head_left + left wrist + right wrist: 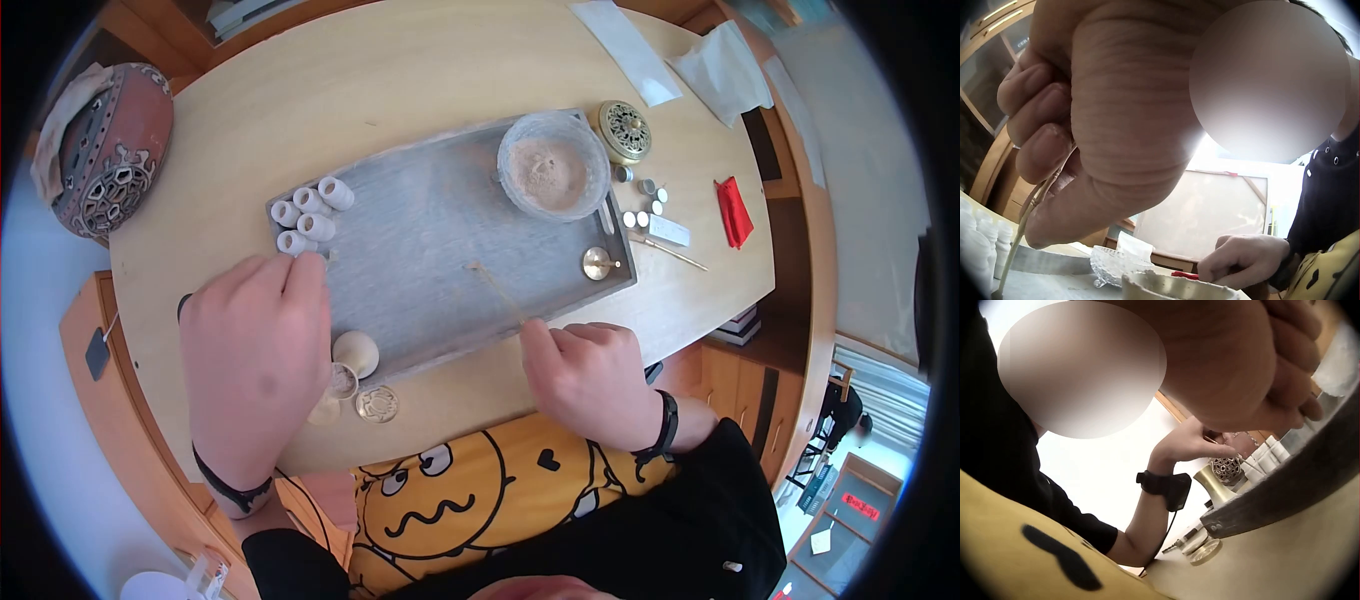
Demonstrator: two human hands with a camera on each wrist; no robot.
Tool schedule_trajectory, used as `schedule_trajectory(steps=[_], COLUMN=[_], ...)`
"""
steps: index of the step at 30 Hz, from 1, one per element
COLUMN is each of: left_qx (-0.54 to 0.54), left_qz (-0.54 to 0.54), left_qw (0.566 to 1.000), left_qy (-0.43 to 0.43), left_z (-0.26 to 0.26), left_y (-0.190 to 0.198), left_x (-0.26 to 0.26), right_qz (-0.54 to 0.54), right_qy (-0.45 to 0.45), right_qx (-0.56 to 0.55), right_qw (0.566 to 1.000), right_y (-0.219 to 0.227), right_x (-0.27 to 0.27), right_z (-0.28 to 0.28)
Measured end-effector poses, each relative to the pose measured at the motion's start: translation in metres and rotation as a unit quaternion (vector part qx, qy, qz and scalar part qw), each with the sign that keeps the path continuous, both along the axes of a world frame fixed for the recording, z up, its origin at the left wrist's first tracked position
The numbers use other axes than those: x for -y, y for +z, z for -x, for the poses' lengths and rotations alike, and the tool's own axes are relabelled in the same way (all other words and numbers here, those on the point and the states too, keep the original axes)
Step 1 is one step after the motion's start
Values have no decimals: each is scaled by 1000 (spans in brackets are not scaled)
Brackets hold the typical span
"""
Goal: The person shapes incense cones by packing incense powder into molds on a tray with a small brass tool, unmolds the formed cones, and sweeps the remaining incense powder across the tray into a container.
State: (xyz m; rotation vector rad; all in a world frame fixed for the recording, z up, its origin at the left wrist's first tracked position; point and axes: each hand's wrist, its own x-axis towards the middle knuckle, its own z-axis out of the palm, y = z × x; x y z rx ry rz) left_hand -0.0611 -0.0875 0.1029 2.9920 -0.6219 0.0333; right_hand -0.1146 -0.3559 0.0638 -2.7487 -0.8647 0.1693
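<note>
My left hand (pixel 262 340) is above the left end of the grey tray (pixel 430 180), near several small white bottles (pixel 318 228). Its thumb and fingers pinch a thin, jointed, straw-coloured stick (pixel 1035 203) that slants down toward the tray. Below that hand, at the tray's near-left corner, are a brass vase (pixel 1215 487) and a small cup (pixel 343 381). My right hand (pixel 590 375) is at the tray's near edge, fingers curled. A thin tan stick (pixel 493 284) runs from its fingertips into the tray, its far end over the tray floor.
A glass bowl of pale powder (pixel 550 172) sits in the tray's far-right corner, with a small brass knobbed piece (pixel 597 263) nearer. Beyond the tray are a pierced brass lid (pixel 626 132), a gold rod (pixel 675 255) and a red pouch (pixel 734 213). An openwork disc (pixel 377 404) lies near the front.
</note>
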Motion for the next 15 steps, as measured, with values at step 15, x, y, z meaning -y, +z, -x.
schedule_trajectory(steps=[15], left_qx=[4], left_qz=[2], left_qw=[1000], left_qy=[-1], left_z=[1], left_y=[0], left_x=[1], right_qz=[55], right_qy=[11], right_qx=[63], right_qw=[996], right_y=[-11], right_x=[-9], right_z=[-4])
